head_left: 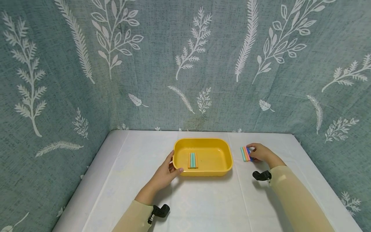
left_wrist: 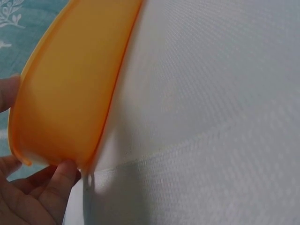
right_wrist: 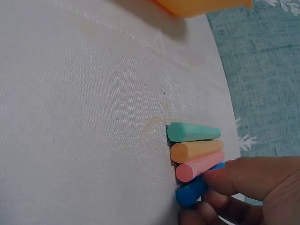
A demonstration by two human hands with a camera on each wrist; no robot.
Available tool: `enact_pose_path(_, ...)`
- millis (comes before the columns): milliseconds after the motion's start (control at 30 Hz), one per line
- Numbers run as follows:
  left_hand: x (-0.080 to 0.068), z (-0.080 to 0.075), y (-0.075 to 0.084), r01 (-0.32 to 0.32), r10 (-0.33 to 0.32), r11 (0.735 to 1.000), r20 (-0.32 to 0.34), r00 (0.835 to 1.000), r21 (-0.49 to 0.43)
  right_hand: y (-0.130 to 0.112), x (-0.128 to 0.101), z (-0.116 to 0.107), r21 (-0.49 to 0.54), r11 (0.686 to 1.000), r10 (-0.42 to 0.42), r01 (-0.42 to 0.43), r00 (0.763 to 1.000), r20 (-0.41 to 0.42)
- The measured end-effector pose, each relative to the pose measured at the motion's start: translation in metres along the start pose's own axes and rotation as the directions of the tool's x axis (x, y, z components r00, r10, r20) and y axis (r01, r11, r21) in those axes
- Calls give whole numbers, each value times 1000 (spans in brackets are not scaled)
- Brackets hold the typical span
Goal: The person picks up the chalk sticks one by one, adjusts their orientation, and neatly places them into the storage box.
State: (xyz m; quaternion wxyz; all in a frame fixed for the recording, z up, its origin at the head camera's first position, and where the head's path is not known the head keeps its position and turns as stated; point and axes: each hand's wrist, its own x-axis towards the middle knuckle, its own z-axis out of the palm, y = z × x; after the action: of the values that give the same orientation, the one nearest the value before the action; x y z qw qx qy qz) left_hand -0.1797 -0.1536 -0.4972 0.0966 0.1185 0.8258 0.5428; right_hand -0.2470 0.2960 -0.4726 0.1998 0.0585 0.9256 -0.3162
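A yellow plastic tray stands on the white-covered table. My left hand grips its left end, thumb over the front rim and fingers against the outer wall. In the left wrist view, fingertips touch the tray's lower edge. Inside lie several orange and green chalk sticks, side by side. To the right of the tray, my right hand pinches a blue chalk stick between thumb and fingers. Lined up beside it are a pink chalk, an orange chalk and a green chalk.
A white cloth covers the table. Teal fabric with white leaf prints hangs behind and along both sides. Each wrist wears a black camera mount.
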Motion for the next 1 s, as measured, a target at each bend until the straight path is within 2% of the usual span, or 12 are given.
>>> enact_pose_path(100,0,0,0,-1,1,1000,3,1000,2,-1,0,0,-26,1000,15,-15,1000,-3)
enact_pose_path(233,0,0,-1,1,-1,1000,3,1000,7,-2,-2,0,-13,1000,23,-23,999,-23)
enact_pose_path(467,2,0,-2,-6,6,1000,7,1000,9,4,-6,1,113,992,58,-50,996,-71)
enact_pose_path(600,2,0,-3,1,-1,1000,2,1000,9,8,-10,1,173,984,49,-32,994,-98)
enact_pose_path(800,1,0,-2,3,-3,1000,2,1000,1,11,-19,2,248,968,67,-37,992,-111)
enact_pose_path(1000,1,1,-2,8,-8,1000,-4,1000,14,8,-30,0,304,953,47,-13,993,-105)
